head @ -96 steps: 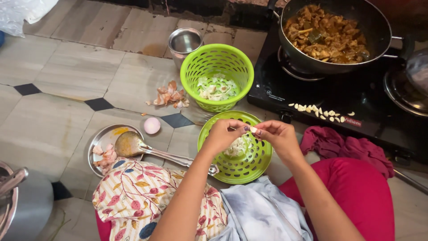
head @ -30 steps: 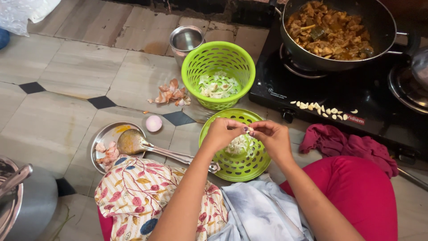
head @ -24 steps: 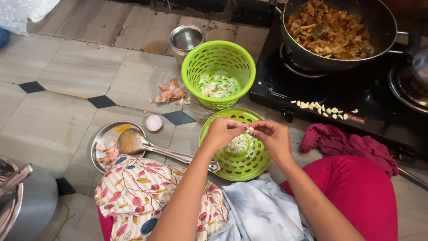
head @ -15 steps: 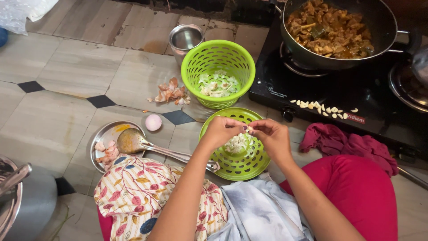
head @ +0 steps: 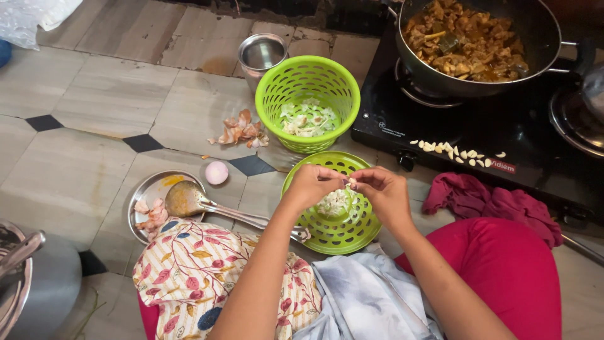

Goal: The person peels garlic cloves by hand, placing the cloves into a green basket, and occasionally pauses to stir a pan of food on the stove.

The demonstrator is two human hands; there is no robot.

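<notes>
My left hand [head: 313,186] and my right hand [head: 379,192] meet over a flat green perforated lid [head: 335,232] on the floor. Together their fingertips pinch a small white garlic clove [head: 350,183]. A little heap of white peelings [head: 333,203] lies on the lid under the hands. Behind it stands a green perforated basket [head: 307,82] with pale scraps inside. A row of peeled garlic cloves [head: 454,151] lies on the black stove top [head: 503,145] to the right.
A pan of brown curry [head: 469,38] sits on the stove. A steel plate [head: 146,196] holds a ladle [head: 207,204] and scraps; a half onion [head: 216,172], onion skins [head: 241,131], a steel cup [head: 261,53] and a maroon cloth [head: 491,204] lie around. A steel pot [head: 28,277] stands at left.
Both hands have stayed over the green lid, fingers working on the clove. The view has shifted slightly; nothing else has moved.
</notes>
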